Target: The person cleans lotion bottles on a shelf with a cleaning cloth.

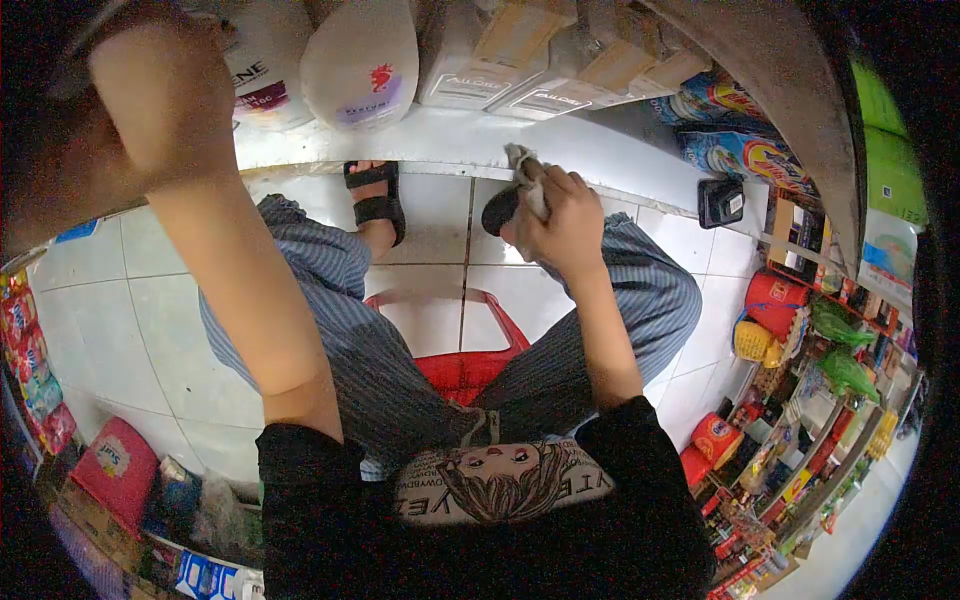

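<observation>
My right hand (568, 228) is closed around a crumpled greyish cloth (532, 178), held just in front of the white shelf edge. Smeared by motion, my left hand (165, 85) reaches up at the upper left, beside a white bottle with dark lettering (265, 70); its fingers are not clear. Another white bottle with a red emblem and purple label (362, 65) stands on the white shelf (400, 148). Right of it are several clear-wrapped boxes (490, 75).
Between my legs is a red plastic stool (455, 370) on the white tiled floor (150, 300). Blue detergent packs (745, 155) lie at the shelf's right end. Packed shelves of goods (800, 440) line the right side. A pink Surf pack (112, 470) stands behind at left.
</observation>
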Tool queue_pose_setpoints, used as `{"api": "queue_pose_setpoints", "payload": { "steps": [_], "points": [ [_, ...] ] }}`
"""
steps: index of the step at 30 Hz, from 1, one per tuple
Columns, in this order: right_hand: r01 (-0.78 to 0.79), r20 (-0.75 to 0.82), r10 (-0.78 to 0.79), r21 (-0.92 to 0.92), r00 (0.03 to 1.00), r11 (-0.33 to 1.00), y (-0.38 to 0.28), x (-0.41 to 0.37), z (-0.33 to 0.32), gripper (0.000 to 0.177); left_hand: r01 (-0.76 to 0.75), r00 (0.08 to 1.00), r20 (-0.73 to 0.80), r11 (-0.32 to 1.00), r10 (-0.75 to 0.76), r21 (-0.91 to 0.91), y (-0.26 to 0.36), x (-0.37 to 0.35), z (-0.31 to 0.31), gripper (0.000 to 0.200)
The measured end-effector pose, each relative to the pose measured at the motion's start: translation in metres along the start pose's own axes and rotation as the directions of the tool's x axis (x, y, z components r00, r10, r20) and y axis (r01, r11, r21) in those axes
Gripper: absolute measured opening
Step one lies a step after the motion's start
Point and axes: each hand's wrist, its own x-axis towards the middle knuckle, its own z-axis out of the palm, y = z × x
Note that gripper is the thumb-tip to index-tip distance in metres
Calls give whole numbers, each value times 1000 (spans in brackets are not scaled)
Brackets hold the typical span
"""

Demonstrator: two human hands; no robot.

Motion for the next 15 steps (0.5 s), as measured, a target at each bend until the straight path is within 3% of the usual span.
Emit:
{"api": "queue_pose_setpoints", "payload": {
  "steps": [1, 2, 3, 5, 9, 11, 13, 15],
  "points": [
    [-53, -29, 52, -19, 998, 998, 0, -1, -2, 30, 10, 1000, 4, 1000, -10, -14, 8, -1, 5, 33],
    [-226, -10, 226, -65, 974, 972, -4, 4, -10, 26, 19, 1000, 7, 999, -19, -26, 16, 1, 7, 33],
    [-225, -12, 225, -65, 974, 972, -1, 6, -10, 26, 29, 1000, 9, 999, -29, -39, 26, -1, 10, 33],
    [-444, -98, 438, -49, 894, 895, 13, 9, -8, 23, 55, 998, 16, 996, -54, -72, 20, 0, 6, 33],
    [-362, -146, 344, -122, 928, 924, -5, 22, 11, 25, 112, 993, 40, 982, -107, -150, -5, -3, -2, 33],
    [-317, -66, 314, -37, 947, 948, -28, 31, 20, 28, 132, 991, 54, 974, -124, -185, 6, -1, 7, 33],
    [-124, -141, 136, 93, 981, 988, -48, 40, 28, 24, 151, 988, 71, 964, -138, -220, 19, -2, 12, 33],
    [-99, -135, 111, 93, 985, 991, -65, 47, 33, 24, 169, 984, 92, 951, -151, -257, 30, 2, 11, 33]
  ]
}}
